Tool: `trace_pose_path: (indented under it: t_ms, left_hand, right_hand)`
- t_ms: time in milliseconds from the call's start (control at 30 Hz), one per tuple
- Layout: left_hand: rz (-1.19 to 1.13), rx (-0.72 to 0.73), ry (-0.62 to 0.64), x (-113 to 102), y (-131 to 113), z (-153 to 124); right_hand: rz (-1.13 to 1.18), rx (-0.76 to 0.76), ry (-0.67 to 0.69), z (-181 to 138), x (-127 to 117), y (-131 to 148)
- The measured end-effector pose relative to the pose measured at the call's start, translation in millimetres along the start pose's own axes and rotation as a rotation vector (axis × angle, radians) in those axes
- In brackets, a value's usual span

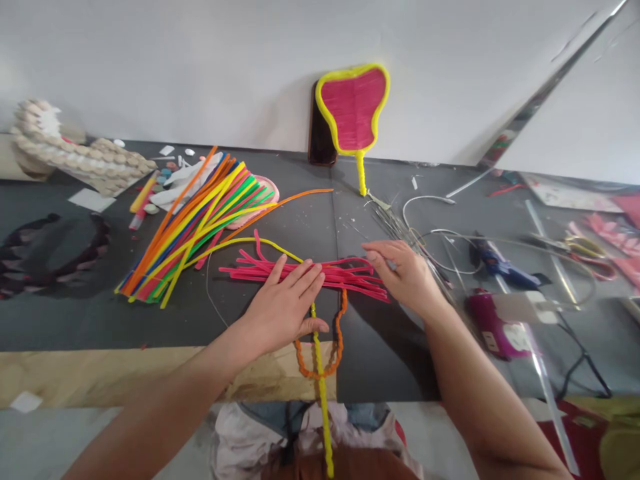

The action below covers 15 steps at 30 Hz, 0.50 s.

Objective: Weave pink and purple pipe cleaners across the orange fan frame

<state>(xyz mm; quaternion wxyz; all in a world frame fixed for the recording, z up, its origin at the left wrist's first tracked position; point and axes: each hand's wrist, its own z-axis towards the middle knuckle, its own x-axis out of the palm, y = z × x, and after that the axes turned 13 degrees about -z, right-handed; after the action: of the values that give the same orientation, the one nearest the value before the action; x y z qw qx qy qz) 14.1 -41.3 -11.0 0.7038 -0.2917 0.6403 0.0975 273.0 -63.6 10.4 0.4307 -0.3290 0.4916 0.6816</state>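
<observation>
Pressing pink pipe cleaners: left hand, right hand, both spread, near mat edge.

You see fuzzy pink chenille stems; beneath them, a matt black sheet; right of them, shiny metal wires; nearer you, unfinished wood.

My table, dark-sheeted: multicoloured pipe cleaner bundle at left; pink pipe cleaners, centre; metal wires, blue glue gun, scissors at right; magenta tool, possibly another glue gun.
</observation>
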Motion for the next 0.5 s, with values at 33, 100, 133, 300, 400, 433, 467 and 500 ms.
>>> trace_pose_path:
  t_ms: [33,100,133,300,400,433,467,500]
  left_hand:
    - [-0.001,-0.004,-0.001,0.1,-0.2,0.1]
    - [0.002,-0.009,-0.003,0.4,-0.3,0.2]
    - [0.004,-0.009,-0.004,0.6,-0.3,0.2]
    - [0.019,0.012,-0.024,2.6,0.2,-0.3]
    - [0.016,0.005,-0.035,3.9,0.1,-0.4]
    - [0.014,0.003,-0.035,4.1,0.0,-0.4]
    - [0.013,-0.001,-0.034,4.2,-0.1,-0.3]
    - [0.013,-0.003,-0.033,4.2,-0.1,-0.2]
  right_hand:
    - [0.006,0.006,-0.041,-0.4,-1.9,1.8]
    - [0.003,0.001,-0.105,-1.3,-5.3,5.8]
    - [-0.012,-0.026,-0.109,-2.0,-6.3,7.9]
    - [-0.183,-0.150,0.199,-5.4,-3.1,12.9]
    - [-0.251,-0.057,0.353,-5.9,-0.1,11.4]
    - [-0.260,-0.030,0.374,-5.8,1.1,11.1]
    - [-0.263,-0.012,0.382,-5.7,2.6,11.0]
    - [-0.259,-0.004,0.381,-5.6,4.3,11.4]
